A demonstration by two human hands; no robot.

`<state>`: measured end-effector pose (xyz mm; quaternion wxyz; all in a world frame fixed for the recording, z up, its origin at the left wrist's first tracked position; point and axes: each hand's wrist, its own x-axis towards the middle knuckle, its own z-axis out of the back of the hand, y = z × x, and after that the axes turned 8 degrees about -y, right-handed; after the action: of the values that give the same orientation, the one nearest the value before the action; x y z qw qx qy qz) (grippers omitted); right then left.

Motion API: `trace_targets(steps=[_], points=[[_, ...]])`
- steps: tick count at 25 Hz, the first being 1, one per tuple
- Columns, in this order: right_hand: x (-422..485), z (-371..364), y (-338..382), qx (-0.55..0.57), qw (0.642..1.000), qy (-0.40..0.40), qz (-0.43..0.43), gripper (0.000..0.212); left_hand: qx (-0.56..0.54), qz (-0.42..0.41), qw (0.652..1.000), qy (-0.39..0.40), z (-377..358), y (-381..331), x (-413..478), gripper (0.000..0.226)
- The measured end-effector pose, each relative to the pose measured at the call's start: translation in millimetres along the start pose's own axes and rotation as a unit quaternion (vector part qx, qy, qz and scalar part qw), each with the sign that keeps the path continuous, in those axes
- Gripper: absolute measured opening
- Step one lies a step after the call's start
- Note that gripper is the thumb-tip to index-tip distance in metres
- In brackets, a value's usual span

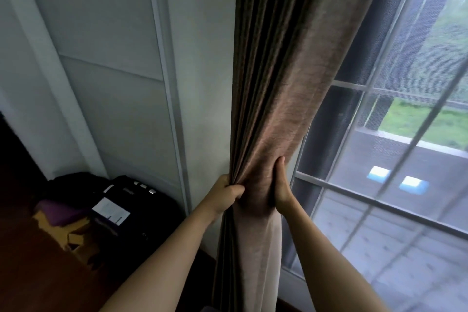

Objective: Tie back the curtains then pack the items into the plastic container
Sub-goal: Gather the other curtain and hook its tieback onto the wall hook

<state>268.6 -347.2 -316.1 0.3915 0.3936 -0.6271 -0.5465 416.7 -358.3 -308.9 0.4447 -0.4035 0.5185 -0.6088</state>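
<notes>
A brown pleated curtain [281, 88] hangs gathered at the left edge of the window, bunched into a narrow bundle at waist height. My left hand [226, 191] grips the bundle's left side, fingers curled into the folds. My right hand [281, 185] presses against the bundle's right side, thumb up, its fingers hidden behind the fabric. Below my hands the curtain falls straight down to the floor. No tie-back or plastic container is in view.
A large window [395, 175] with white bars and a mesh screen fills the right. White panelled wall [114, 58] is on the left. On the dark wooden floor at lower left stand a black suitcase [136, 213], a purple cloth [60, 210] and cardboard [76, 238].
</notes>
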Motion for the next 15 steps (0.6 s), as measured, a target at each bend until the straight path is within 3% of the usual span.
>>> trace_targets(steps=[1, 2, 5, 7, 10, 12, 15], points=[[-1.3, 0.9, 0.9, 0.003, 1.0, -0.005, 0.0, 0.067, 0.001, -0.003, 1.0, -0.002, -0.7, -0.2, 0.2, 0.025], [-2.1, 2.8, 0.6, -0.002, 1.0, -0.011, -0.007, 0.065, 0.006, -0.007, 1.0, -0.004, -1.5, 0.0, 1.3, 0.028], [4.8, 9.3, -5.8, -0.022, 0.999, -0.015, -0.032, 0.111, 0.049, -0.018, 0.998, -0.027, -2.7, -0.1, 6.3, 0.04], [5.5, 9.6, -7.7, -0.024, 0.998, -0.03, -0.046, 0.12, 0.08, -0.026, 0.996, -0.043, -1.1, -1.2, 7.0, 0.038], [-1.3, 3.7, -4.2, -0.008, 0.997, -0.058, -0.053, 0.111, 0.115, -0.039, 0.99, -0.075, 1.6, 3.0, 6.3, 0.024], [-3.5, 0.4, -3.8, 0.001, 0.997, -0.037, -0.06, 0.103, 0.154, -0.035, 0.984, -0.087, 2.1, 2.8, 10.5, 0.018], [-10.3, -9.4, -0.4, -0.015, 0.998, -0.045, -0.033, 0.066, 0.235, -0.053, 0.965, -0.105, 0.7, 0.5, 20.2, 0.021]])
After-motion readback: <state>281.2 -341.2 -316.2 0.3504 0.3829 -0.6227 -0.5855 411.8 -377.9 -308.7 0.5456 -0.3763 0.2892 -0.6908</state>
